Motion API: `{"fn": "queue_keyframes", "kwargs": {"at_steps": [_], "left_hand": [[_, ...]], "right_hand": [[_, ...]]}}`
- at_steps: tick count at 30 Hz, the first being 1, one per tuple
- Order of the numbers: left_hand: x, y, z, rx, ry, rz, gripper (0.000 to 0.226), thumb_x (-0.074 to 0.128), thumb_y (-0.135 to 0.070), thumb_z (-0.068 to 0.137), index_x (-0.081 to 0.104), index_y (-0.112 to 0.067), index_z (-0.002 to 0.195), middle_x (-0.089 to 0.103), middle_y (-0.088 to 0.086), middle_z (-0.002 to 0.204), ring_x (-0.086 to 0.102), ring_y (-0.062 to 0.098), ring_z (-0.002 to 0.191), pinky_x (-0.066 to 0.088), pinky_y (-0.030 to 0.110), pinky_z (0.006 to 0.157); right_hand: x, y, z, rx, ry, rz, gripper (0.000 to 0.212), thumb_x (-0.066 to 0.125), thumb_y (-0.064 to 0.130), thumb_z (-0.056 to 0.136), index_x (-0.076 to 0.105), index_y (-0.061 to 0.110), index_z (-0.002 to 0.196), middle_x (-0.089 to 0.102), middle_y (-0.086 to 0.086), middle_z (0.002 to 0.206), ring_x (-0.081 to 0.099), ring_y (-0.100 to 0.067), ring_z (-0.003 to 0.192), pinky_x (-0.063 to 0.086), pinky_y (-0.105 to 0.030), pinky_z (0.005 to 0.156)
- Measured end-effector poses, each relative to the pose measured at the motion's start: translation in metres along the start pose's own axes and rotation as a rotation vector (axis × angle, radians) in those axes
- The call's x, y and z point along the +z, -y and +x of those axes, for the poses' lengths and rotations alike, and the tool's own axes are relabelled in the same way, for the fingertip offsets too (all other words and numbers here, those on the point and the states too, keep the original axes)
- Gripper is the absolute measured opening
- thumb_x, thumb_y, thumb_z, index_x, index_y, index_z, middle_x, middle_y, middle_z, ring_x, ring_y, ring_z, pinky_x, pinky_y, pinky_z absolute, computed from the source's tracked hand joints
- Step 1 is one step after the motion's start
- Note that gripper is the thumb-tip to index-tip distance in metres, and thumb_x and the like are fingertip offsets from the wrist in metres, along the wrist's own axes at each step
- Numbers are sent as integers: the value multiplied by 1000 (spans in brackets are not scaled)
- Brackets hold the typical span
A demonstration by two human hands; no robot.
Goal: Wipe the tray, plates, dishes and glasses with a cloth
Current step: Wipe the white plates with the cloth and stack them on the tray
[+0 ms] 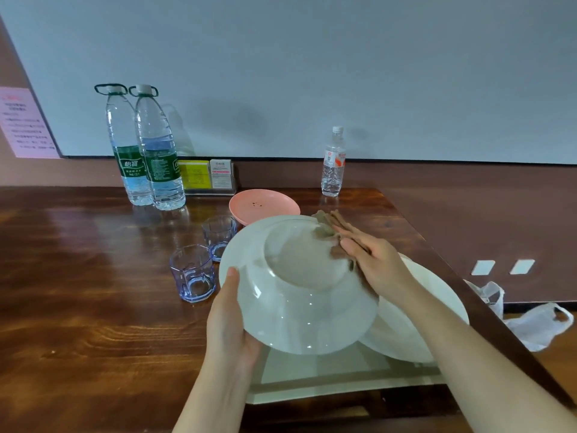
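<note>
**White dish wiped on its underside, mid-frame**

The cloth (335, 237) is pressed flat under the straight fingers of the right hand (371, 264) against the upper right of the upturned white dish (299, 289). The dish is gripped at its lower left rim by the left hand (229, 314), thumb laid over the edge, and is held tilted above the pale tray (327, 382) at centre frame.

For a good wipe, the dish should probably be turned by the left hand while the cloth is swept round the foot ring and out to the rim, with firm pressure.

A second white plate (421, 326) lies lower right on the tray. A pink plate (265, 204) with dark specks and two glasses (193, 273) are seen behind, on the wooden table (93, 292).
</note>
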State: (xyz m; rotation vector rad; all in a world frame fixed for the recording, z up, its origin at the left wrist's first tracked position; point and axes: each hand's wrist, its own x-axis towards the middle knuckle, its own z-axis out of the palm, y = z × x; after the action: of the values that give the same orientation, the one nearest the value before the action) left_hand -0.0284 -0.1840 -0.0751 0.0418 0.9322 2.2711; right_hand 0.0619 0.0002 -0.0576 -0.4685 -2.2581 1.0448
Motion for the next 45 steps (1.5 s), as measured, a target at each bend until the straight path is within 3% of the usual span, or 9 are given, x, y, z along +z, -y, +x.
{"fn": "queue_keyframes", "kwargs": {"at_steps": [3,7,16,19,25,36,39,42,45], "left_hand": [[4,2,2,10,-41,-33,29,40,-34,99,61,-15,103,74,4,88,71,20,76,51,36,65],[12,12,2,-19,-104,-71,34,38,-35,100,58,-8,106,72,9,88,68,23,73,52,32,54],[17,20,-5,4,83,5,42,25,-39,101,63,-21,101,75,-2,91,71,8,84,51,26,70],[18,21,-4,-5,96,40,40,27,-35,102,63,-18,103,75,3,95,71,12,86,49,31,75],[7,15,-5,-44,102,127,37,35,-39,99,62,-18,113,72,5,105,68,22,99,50,40,84],[5,1,2,6,-2,-69,37,35,-38,99,57,-16,119,71,8,107,69,25,93,51,39,73],[16,2,2,63,-114,-74,31,39,-36,99,54,-15,116,67,5,104,65,22,93,52,37,71],[27,5,0,87,-143,-59,23,41,-33,99,55,-14,101,70,1,83,68,15,70,51,30,59],[31,12,1,50,-87,-19,36,38,-39,99,58,-9,105,74,5,74,72,17,67,53,30,60]], "right_hand": [[23,12,-35,-130,-123,1,31,47,22,96,47,36,124,26,33,137,21,11,134,23,2,99],[61,22,-61,-345,-159,-560,50,21,41,100,53,19,131,36,2,148,25,-17,137,28,-46,107],[68,73,-26,-309,123,-841,44,28,33,94,59,30,124,46,4,143,42,-20,132,30,-47,108],[47,77,7,-206,307,-799,40,29,34,100,44,31,137,30,9,151,26,-16,139,15,-42,112],[3,50,44,159,385,-314,34,40,36,99,56,29,128,59,4,128,53,-17,118,36,-23,90],[-16,-5,-7,50,23,120,35,40,10,99,49,27,128,32,25,140,37,7,126,27,4,88],[14,-6,-37,7,-90,49,39,36,21,100,30,31,138,15,19,153,42,2,122,41,-12,92],[52,0,-68,-22,-72,-431,51,2,52,94,-2,38,143,-12,14,155,-6,-12,145,10,-36,118],[78,11,-84,-236,-134,-702,53,15,41,99,20,21,148,12,-6,157,9,-28,142,13,-43,116]]}}
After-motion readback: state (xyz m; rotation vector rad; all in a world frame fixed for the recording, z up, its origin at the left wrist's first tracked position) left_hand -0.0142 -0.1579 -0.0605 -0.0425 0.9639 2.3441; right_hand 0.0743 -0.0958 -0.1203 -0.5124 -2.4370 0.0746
